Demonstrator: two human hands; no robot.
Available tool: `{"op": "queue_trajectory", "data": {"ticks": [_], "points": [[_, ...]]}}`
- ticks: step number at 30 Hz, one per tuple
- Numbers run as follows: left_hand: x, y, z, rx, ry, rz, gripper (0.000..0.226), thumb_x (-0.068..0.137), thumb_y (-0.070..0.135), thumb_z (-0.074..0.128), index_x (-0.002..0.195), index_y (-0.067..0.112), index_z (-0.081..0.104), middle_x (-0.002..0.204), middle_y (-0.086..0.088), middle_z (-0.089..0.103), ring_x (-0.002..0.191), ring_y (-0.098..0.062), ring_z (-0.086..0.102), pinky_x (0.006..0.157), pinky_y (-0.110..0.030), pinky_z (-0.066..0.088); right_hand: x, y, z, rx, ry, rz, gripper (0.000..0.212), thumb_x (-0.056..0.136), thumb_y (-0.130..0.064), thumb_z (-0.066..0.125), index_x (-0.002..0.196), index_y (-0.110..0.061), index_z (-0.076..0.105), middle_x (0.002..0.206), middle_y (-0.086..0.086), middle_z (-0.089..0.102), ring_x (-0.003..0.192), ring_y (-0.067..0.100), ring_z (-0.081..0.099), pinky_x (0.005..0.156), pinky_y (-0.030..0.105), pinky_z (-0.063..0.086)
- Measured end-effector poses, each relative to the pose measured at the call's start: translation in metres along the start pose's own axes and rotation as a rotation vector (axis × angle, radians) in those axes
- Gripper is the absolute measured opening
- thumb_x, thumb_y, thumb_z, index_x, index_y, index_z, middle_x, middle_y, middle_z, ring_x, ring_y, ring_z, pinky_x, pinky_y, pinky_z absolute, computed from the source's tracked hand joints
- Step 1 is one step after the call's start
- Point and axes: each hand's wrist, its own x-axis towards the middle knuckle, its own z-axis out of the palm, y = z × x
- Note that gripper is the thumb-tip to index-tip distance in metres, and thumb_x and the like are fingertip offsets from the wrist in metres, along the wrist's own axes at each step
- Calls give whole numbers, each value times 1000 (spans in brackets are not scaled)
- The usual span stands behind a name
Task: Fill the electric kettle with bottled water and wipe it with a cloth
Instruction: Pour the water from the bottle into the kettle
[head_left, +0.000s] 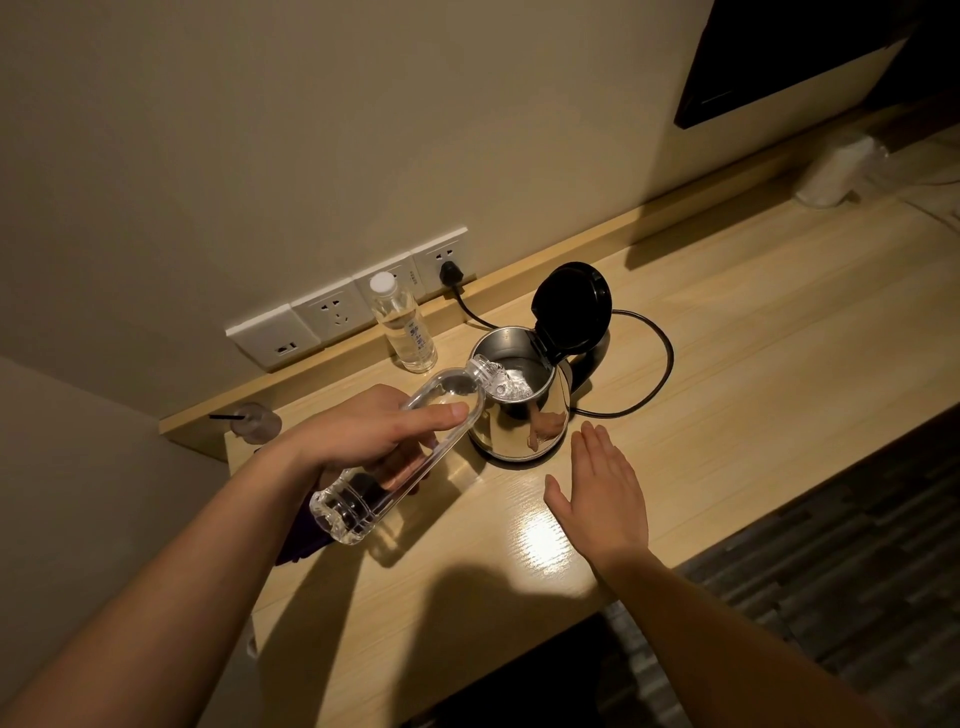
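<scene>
A steel electric kettle (511, 431) stands on its base on the wooden desk, black lid (571, 309) flipped up. My left hand (374, 434) grips a clear plastic bottle (363, 499), tipped so its uncapped mouth (488, 369) rests over the kettle's rim; water shows inside the kettle. My right hand (602, 483) lies flat and open on the desk just right of the kettle, holding nothing. A purple cloth (304, 535) lies partly hidden under my left arm and the bottle. A second, capped water bottle (402, 325) stands upright behind the kettle by the wall.
The kettle's black cord (660, 364) loops right and plugs into a wall socket strip (363, 306). A small clear lid with a black straw (254, 421) sits at the back left. A white wrapped roll (836, 169) stands far right under a dark screen (789, 57).
</scene>
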Motion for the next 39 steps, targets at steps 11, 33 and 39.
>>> {"op": "queue_trajectory", "data": {"ticks": [11,33,39], "points": [[-4,4,1,2,4,-42,113,43,91,72,99,-7,69,99,-43,67,77,-41,66,80,-57,56,0,-1,-1,21,2,0,80,101,-64,29,161,-12,32,171,7,27,160,21,18,128,40,22],[2,5,-1,-17,5,-56,64,82,59,60,93,-3,72,89,-33,73,54,-21,67,56,-28,53,0,-1,-5,18,-13,0,80,101,-65,28,162,-12,31,171,7,26,160,21,17,128,39,20],[3,4,-3,-44,-4,-72,60,80,60,63,86,1,71,77,-21,71,52,-22,66,52,-27,53,0,-1,-6,21,-29,-10,80,101,-63,29,162,-11,30,172,8,24,161,21,15,129,41,22]]}}
